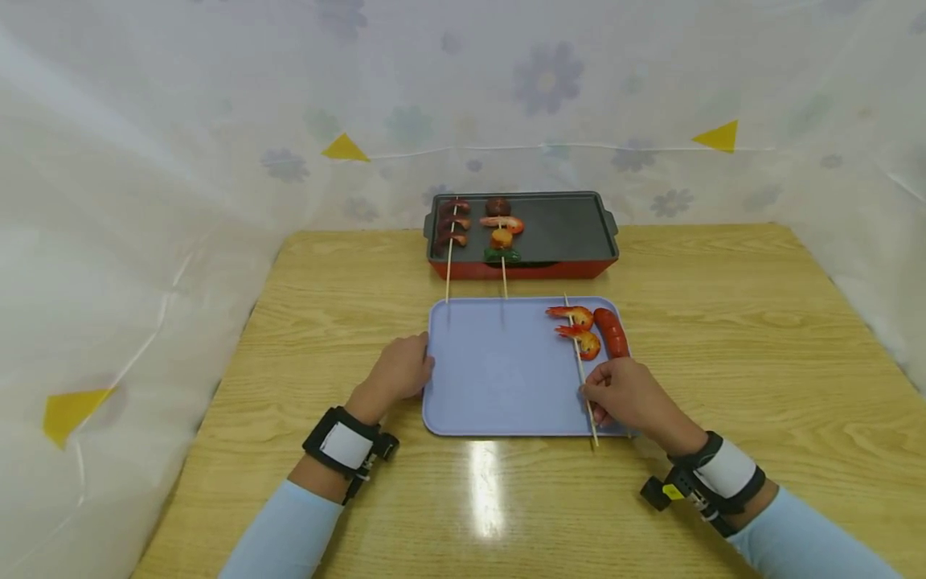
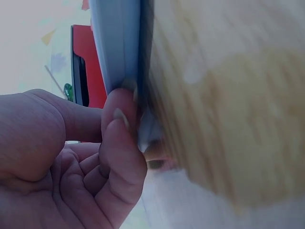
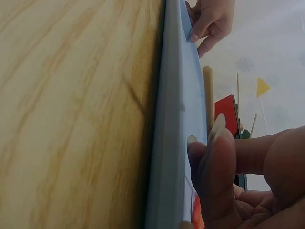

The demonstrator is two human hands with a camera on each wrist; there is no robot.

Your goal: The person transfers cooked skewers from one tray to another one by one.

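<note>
A pale lavender-blue tray (image 1: 499, 370) lies on the table in the head view. My left hand (image 1: 394, 371) holds its left edge, and the left wrist view shows curled fingers (image 2: 125, 148) against the rim. With thumb and fingers my right hand (image 1: 620, 392) pinches the wooden stick of a shrimp skewer (image 1: 581, 366). Two orange-red shrimp (image 1: 579, 344) are threaded on that stick, over the tray's right part. Beside them a red sausage (image 1: 612, 331) lies along the right edge, its lower end hidden by my right hand.
Behind the tray stands a red and black grill (image 1: 557, 229). It carries a skewer of dark reddish pieces (image 1: 453, 223) at its left and a mixed skewer (image 1: 501, 238) beside it, both sticks reaching toward the tray. Flowered sheeting (image 1: 546, 80) hangs behind the wooden table (image 1: 723, 338).
</note>
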